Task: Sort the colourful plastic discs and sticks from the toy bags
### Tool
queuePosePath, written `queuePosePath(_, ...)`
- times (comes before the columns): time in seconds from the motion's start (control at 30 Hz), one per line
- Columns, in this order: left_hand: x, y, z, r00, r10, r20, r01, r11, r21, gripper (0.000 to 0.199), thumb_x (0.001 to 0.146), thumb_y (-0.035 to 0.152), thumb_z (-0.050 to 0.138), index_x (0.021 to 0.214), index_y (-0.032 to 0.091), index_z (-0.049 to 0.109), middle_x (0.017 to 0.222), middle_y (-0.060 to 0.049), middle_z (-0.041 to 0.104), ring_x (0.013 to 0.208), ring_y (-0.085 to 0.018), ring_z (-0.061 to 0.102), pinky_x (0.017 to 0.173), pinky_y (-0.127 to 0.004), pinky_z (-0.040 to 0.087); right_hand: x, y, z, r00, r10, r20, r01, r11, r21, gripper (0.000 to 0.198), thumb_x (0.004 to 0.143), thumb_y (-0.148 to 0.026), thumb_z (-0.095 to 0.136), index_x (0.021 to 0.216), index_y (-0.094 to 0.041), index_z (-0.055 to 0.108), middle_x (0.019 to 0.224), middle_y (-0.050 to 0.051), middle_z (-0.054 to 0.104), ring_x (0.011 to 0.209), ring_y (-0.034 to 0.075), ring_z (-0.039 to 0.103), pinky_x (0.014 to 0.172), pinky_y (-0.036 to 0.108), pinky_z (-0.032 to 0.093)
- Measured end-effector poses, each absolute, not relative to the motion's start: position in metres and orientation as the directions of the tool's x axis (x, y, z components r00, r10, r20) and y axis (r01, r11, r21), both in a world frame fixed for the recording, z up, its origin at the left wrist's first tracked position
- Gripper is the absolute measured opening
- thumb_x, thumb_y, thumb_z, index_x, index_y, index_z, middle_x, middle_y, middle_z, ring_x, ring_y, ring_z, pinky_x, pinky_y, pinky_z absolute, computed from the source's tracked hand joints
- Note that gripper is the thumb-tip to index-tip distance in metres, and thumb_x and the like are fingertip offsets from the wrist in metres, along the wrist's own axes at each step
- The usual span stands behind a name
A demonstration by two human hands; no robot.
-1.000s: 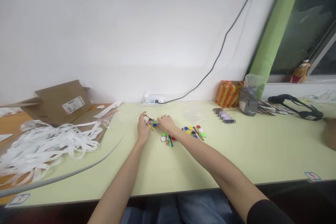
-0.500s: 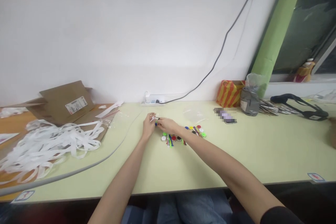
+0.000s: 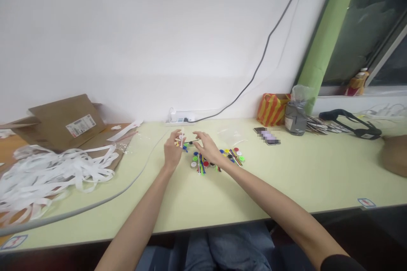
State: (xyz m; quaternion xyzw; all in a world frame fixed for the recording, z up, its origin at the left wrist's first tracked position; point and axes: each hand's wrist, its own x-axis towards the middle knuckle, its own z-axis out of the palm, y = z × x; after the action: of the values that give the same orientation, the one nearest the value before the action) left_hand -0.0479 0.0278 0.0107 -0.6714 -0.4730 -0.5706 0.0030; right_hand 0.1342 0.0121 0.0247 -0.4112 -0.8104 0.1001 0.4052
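Pinching white stick point(image 3: 182, 140) upright mid-frame, left hand point(image 3: 173, 150). Right hand point(image 3: 206, 148) fingers parted by black stick point(image 3: 191, 142), contact unclear. Discs point(image 3: 206, 164) just below in frame, likely for easy reach

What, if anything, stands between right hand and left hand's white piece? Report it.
Between the right hand and white piece show a thin black stick and, by the left hand, green and blue pieces; whether they block anything is unclear.
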Motion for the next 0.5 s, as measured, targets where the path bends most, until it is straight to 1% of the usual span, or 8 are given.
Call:
queuePosePath(0.07,-0.033,0.016,0.016,0.009,0.662,0.75,0.59,-0.609,0.53,0.043,0.088,0.029,0.063,0.13,0.026,0.051,0.102,-0.002,0.071,0.083,-0.017,0.065,0.081,-0.031,0.052,0.143,-0.005,0.024,-0.317,0.687,0.653,0.593,0.682,-0.429,0.042,0.1,-0.023,0.045,0.141,-0.023,0.044,0.126,0.011,0.057,0.118,0.021,0.05,0.102,0.037,0.041)
queuePosePath(0.17,-0.009,0.002,0.02,0.138,0.694,0.707,0.536,-0.653,0.536,0.056,0.089,0.022,0.059,0.141,0.028,0.04,0.103,-0.001,0.07,0.089,-0.016,0.065,0.087,-0.031,0.051,0.157,-0.022,0.016,-0.363,0.616,0.699,0.649,0.705,-0.285,0.038,0.098,-0.016,0.044,0.135,-0.025,0.052,0.135,0.012,0.054,0.127,0.023,0.045,0.105,0.04,0.039)
queuePosePath(0.23,0.002,-0.004,0.02,0.225,0.697,0.681,0.511,-0.679,0.526,0.059,0.089,0.021,0.058,0.144,0.027,0.036,0.101,-0.001,0.069,0.091,-0.015,0.065,0.088,-0.03,0.05,0.167,-0.026,0.01,-0.379,0.596,0.708,0.669,0.705,-0.235,0.036,0.098,-0.014,0.043,0.131,-0.024,0.055,0.136,0.013,0.053,0.129,0.024,0.045,0.105,0.042,0.039)
queuePosePath(0.33,0.007,-0.01,0.021,0.302,0.682,0.667,0.509,-0.706,0.492,0.059,0.089,0.019,0.057,0.143,0.025,0.036,0.095,0.0,0.067,0.085,-0.014,0.063,0.084,-0.028,0.05,0.178,-0.029,0.008,-0.366,0.585,0.724,0.666,0.708,-0.235,0.038,0.098,-0.014,0.044,0.132,-0.025,0.055,0.139,0.014,0.051,0.129,0.025,0.046,0.104,0.044,0.041)
queuePosePath(0.43,0.004,-0.013,0.024,0.332,0.672,0.662,0.528,-0.714,0.459,0.058,0.086,0.018,0.059,0.139,0.026,0.037,0.094,0.001,0.066,0.077,-0.013,0.061,0.076,-0.026,0.049,0.182,-0.033,0.012,-0.409,0.568,0.715,0.607,0.754,-0.251,0.043,0.096,-0.009,0.04,0.133,-0.027,0.055,0.139,0.011,0.051,0.126,0.024,0.049,0.103,0.042,0.042)
queuePosePath(0.5,0.002,-0.013,0.024,0.346,0.659,0.668,0.544,-0.721,0.429,0.053,0.085,0.02,0.061,0.133,0.026,0.04,0.095,0.001,0.066,0.076,-0.013,0.061,0.073,-0.025,0.048,0.179,-0.036,0.013,-0.408,0.57,0.714,0.56,0.773,-0.298,0.043,0.095,-0.007,0.038,0.129,-0.026,0.057,0.135,0.01,0.054,0.121,0.022,0.052,0.101,0.039,0.043)
